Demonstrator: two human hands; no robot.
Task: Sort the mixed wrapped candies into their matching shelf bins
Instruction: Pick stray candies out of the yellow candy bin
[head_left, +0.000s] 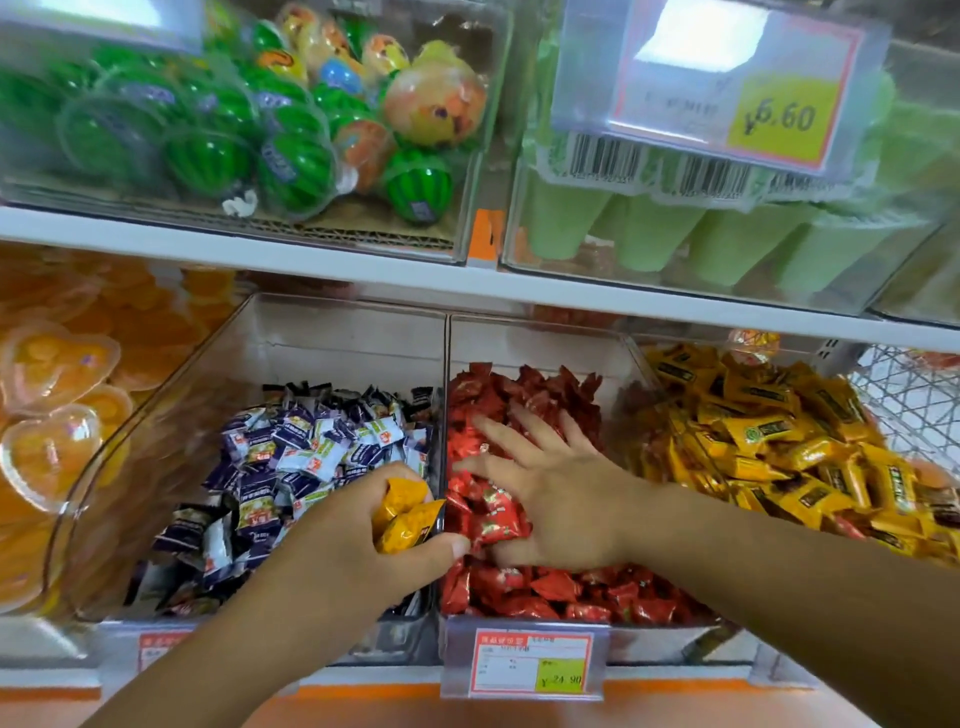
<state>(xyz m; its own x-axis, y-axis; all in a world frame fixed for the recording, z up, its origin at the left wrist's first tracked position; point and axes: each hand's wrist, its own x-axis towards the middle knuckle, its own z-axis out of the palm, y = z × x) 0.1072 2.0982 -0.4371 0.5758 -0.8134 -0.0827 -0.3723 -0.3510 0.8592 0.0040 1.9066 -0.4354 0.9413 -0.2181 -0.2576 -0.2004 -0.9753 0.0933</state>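
In the middle bin (540, 345), the right hand (556, 499) lies on the red candies (524, 592), fingers spread apart. At that bin's left wall, the left hand (353, 540) clamps curled fingers round yellow candies (408, 519), above the purple candies (291, 452).

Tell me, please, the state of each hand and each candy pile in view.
left hand: grips yellow candies.
right hand: open, fingers spread, resting on the red candies.
red candies: piled in the middle bin.
purple-and-white candies: piled loosely in the bin to the left.
yellow candy heap: stacked high to the right.
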